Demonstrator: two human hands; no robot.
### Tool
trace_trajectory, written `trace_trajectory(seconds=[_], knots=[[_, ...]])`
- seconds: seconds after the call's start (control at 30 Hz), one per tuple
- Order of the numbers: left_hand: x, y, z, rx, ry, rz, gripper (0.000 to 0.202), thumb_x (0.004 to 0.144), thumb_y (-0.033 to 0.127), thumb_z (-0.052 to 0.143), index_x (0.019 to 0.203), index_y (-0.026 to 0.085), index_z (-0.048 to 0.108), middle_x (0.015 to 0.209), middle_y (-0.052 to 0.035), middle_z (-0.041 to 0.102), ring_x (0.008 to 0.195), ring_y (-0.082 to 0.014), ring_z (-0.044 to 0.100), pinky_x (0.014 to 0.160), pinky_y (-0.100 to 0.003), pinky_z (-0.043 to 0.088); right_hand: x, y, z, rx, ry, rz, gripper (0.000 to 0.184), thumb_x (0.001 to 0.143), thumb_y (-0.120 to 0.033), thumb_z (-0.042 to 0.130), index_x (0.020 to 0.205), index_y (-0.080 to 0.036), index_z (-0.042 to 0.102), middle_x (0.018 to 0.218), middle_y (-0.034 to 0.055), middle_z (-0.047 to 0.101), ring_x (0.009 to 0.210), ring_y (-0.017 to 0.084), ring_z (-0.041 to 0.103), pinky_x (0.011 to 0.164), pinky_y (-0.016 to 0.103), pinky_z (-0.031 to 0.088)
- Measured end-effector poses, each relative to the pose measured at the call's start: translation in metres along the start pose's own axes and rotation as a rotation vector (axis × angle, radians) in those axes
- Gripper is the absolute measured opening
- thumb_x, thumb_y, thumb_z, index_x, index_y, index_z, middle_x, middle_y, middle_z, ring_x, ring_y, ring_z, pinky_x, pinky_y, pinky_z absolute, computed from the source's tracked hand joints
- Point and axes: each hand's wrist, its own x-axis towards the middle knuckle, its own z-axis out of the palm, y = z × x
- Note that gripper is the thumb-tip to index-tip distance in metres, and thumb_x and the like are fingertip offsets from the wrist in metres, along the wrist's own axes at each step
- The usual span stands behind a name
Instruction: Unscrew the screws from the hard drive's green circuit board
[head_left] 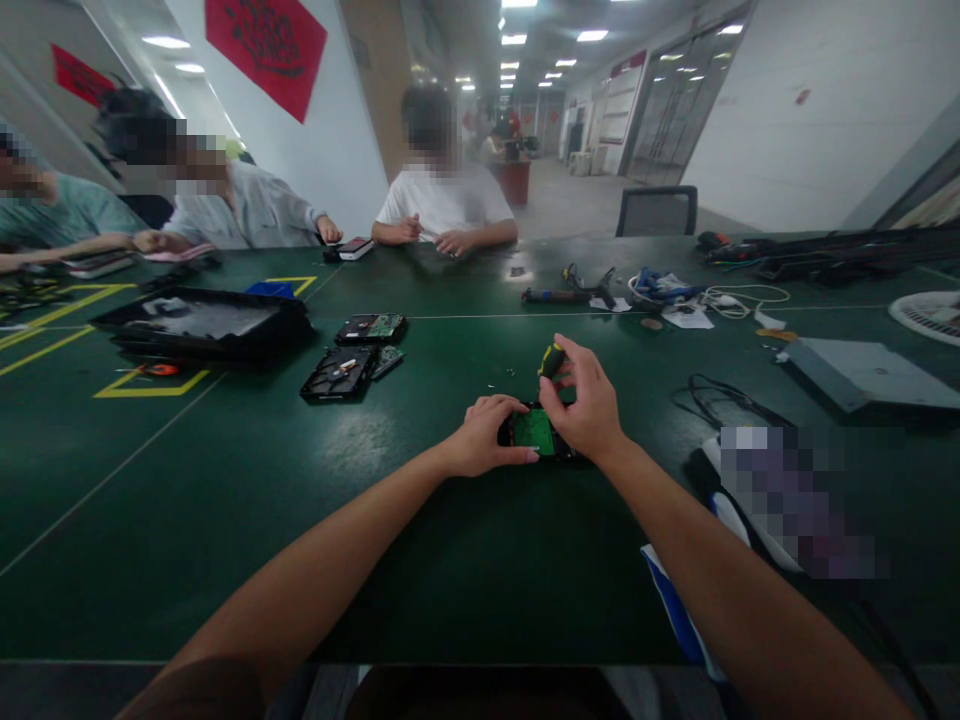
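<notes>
A hard drive [534,432] lies on the green table in front of me, its green circuit board facing up. My left hand [487,435] is closed around its left end, thumb along the near edge and fingers over the far edge. In my right hand [585,400] is a yellow-and-black screwdriver [552,360], held upright by the handle above the drive's right part. The screwdriver's tip is hidden behind my fingers. A few tiny bits, perhaps screws [510,372], lie just beyond the drive.
Left of centre lie more hard drives [341,373] and a loose circuit board [388,361]. Farther left stands a black tray [202,325]. On the right are a grey metal box [870,375], cables [664,287] and a partly blurred object [795,510]. Several people sit across the table.
</notes>
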Motion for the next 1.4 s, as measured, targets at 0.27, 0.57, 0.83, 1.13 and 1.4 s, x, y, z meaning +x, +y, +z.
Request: trace_trajectory(seconds=[0.27, 0.57, 0.83, 1.13, 1.4], knots=[[0.0011, -0.003, 0.0012, 0.003, 0.0, 0.0, 0.076, 0.078, 0.068, 0.076, 0.138, 0.027, 0.055, 0.144, -0.0113, 0.054, 0.136, -0.0369, 0.045, 0.112, -0.055, 0.038, 0.0004, 0.0014, -0.0001, -0.047, 0.031, -0.007, 0.058, 0.091, -0.027, 0.069, 0.144, -0.028, 0.046, 0.127, 0.0117, 0.06, 0.085, 0.021, 0.068, 0.064, 0.038, 0.065], [0.0007, -0.0041, 0.0021, 0.008, 0.005, 0.002, 0.076, 0.077, 0.068, 0.076, 0.138, 0.027, 0.055, 0.143, -0.0112, 0.054, 0.134, -0.0369, 0.046, 0.111, -0.055, 0.039, 0.0009, 0.001, 0.0012, -0.003, 0.029, -0.005, 0.059, 0.092, -0.024, 0.065, 0.147, -0.029, 0.044, 0.127, 0.0114, 0.059, 0.092, 0.023, 0.069, 0.074, 0.041, 0.066], [0.0007, -0.0052, 0.0018, 0.01, 0.001, 0.006, 0.076, 0.077, 0.067, 0.077, 0.138, 0.027, 0.055, 0.143, -0.0108, 0.054, 0.134, -0.0367, 0.046, 0.111, -0.055, 0.039, 0.0021, -0.001, -0.0011, 0.004, 0.008, -0.023, 0.058, 0.092, -0.02, 0.062, 0.146, -0.029, 0.044, 0.129, 0.0116, 0.058, 0.095, 0.022, 0.068, 0.078, 0.041, 0.065], [0.0008, -0.0049, 0.0025, 0.007, 0.007, 0.007, 0.076, 0.077, 0.067, 0.077, 0.138, 0.027, 0.055, 0.142, -0.0109, 0.054, 0.134, -0.0361, 0.046, 0.111, -0.054, 0.039, 0.0015, 0.0006, -0.0004, 0.007, 0.03, -0.014, 0.054, 0.092, -0.025, 0.064, 0.143, -0.03, 0.047, 0.128, 0.011, 0.058, 0.091, 0.023, 0.068, 0.076, 0.043, 0.066], [0.0008, -0.0048, 0.003, 0.001, 0.009, 0.0, 0.076, 0.077, 0.066, 0.077, 0.138, 0.028, 0.055, 0.143, -0.0105, 0.054, 0.136, -0.0367, 0.045, 0.112, -0.055, 0.037, 0.0012, -0.0002, -0.0008, -0.015, 0.046, -0.019, 0.055, 0.09, -0.025, 0.066, 0.142, -0.028, 0.047, 0.127, 0.0117, 0.058, 0.091, 0.022, 0.066, 0.071, 0.041, 0.065]])
